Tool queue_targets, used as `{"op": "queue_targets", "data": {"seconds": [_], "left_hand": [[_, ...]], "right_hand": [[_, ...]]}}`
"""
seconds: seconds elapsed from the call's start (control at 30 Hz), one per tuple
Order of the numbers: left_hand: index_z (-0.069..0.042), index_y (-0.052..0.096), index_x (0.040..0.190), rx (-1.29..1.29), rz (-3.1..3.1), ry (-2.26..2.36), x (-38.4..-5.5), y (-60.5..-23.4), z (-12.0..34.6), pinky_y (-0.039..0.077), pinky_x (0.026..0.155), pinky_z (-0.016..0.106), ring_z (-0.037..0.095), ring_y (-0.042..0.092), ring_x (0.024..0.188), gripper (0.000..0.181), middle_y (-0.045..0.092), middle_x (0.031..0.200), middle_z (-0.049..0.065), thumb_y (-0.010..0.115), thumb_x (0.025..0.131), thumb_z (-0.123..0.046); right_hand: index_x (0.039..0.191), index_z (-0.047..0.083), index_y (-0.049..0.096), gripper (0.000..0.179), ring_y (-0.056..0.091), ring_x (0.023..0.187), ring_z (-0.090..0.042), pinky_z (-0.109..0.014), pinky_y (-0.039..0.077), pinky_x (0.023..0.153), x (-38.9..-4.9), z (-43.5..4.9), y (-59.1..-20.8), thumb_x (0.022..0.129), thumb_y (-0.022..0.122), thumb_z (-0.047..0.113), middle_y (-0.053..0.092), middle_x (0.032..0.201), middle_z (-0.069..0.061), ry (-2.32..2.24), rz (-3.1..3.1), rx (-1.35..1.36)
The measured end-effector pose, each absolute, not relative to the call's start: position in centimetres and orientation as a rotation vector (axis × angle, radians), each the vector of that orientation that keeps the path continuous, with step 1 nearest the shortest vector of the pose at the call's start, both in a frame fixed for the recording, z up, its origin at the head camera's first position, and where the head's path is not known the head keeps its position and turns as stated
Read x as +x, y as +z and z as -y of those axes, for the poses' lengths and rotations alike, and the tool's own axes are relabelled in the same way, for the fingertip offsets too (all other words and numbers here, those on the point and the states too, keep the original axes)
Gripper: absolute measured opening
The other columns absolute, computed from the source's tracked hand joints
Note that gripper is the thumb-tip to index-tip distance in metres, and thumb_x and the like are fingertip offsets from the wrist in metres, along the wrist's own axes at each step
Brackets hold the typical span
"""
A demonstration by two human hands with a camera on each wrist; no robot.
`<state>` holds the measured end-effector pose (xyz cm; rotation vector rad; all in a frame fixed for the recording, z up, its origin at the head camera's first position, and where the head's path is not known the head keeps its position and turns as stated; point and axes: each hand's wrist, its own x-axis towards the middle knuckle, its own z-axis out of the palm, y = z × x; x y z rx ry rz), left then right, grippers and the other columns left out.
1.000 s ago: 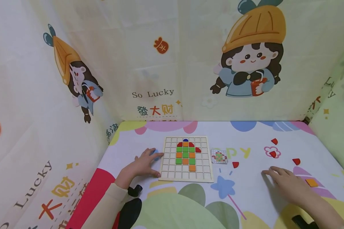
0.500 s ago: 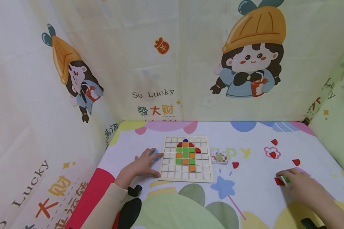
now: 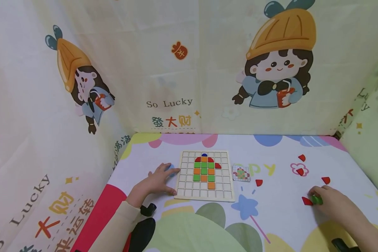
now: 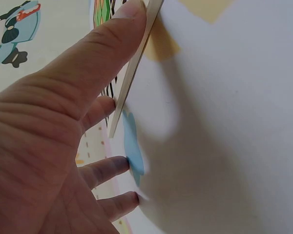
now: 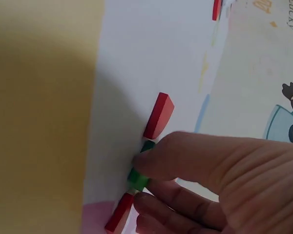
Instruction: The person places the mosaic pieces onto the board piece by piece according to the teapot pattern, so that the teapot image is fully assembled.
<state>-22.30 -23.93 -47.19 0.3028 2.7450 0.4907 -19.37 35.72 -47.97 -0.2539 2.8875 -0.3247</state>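
My left hand [image 3: 159, 180] lies at the left edge of a pale grid board [image 3: 222, 194], fingers spread and fairly straight. In the left wrist view its thumb [image 4: 102, 46] touches the board's rim, while other fingertips rest on the cloth. Green, orange, red and blue pieces form a figure on the board. On the right, my right hand [image 3: 337, 203] pinches a small green block [image 3: 316, 200] between thumb and fingers, close to the tabletop. A red quarter-round piece [image 3: 307, 201] lies just left of the green block. Another red piece [image 5: 119, 214] shows below the fingers in the right wrist view.
A small pattern card [image 3: 241, 173] lies right of the board. Several red quarter-round pieces, such as this red piece [image 3: 259, 182] and a farther red piece [image 3: 301, 158], are scattered to the right. Patterned curtains [image 3: 208, 70] rise behind the table.
My right hand has shifted right and slightly nearer, and now pinches the green block. A red piece once under the hand shows, and an orange square is now covered. My left hand stays put.
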Motion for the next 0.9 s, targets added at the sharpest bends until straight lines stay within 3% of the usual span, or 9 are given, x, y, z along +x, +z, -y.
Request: {"op": "queue_targets", "data": {"seconds": [0.27, 0.47, 0.9], "left_hand": [[-0.033, 0.05, 0.154, 0.293, -2.736, 0.501, -22.3, -47.1, 23.8, 0.014, 0.108, 0.088, 0.044, 0.016, 0.157, 0.092, 0.027, 0.168, 0.014, 0.092, 0.073, -0.047], [-0.033, 0.049, 0.154, 0.288, -2.738, 0.49, -22.3, -47.1, 23.9, 0.013, 0.109, 0.087, 0.044, 0.016, 0.157, 0.093, 0.027, 0.169, 0.014, 0.092, 0.073, -0.047], [-0.035, 0.048, 0.154, 0.294, -2.74, 0.496, -22.2, -47.0, 24.1, 0.013, 0.11, 0.086, 0.044, 0.015, 0.157, 0.092, 0.026, 0.169, 0.013, 0.091, 0.074, -0.048]], "right_hand": [[0.108, -0.005, 0.068, 0.046, 0.059, 0.087, -0.035, -0.06, 0.057, 0.078, -19.5, -35.0, -48.0, 0.071, 0.09, 0.01, 0.063, 0.096, -0.019, -0.449, -2.936, -0.231], [0.104, -0.002, 0.071, 0.036, 0.059, 0.082, -0.033, -0.061, 0.057, 0.076, -19.3, -33.3, -47.4, 0.072, 0.087, 0.008, 0.064, 0.097, -0.02, -0.488, -3.048, -0.328], [0.104, 0.001, 0.076, 0.035, 0.058, 0.086, -0.028, -0.049, 0.059, 0.073, -19.1, -29.4, -46.0, 0.072, 0.088, 0.005, 0.065, 0.096, -0.01, -0.537, -3.108, -0.463]]}}
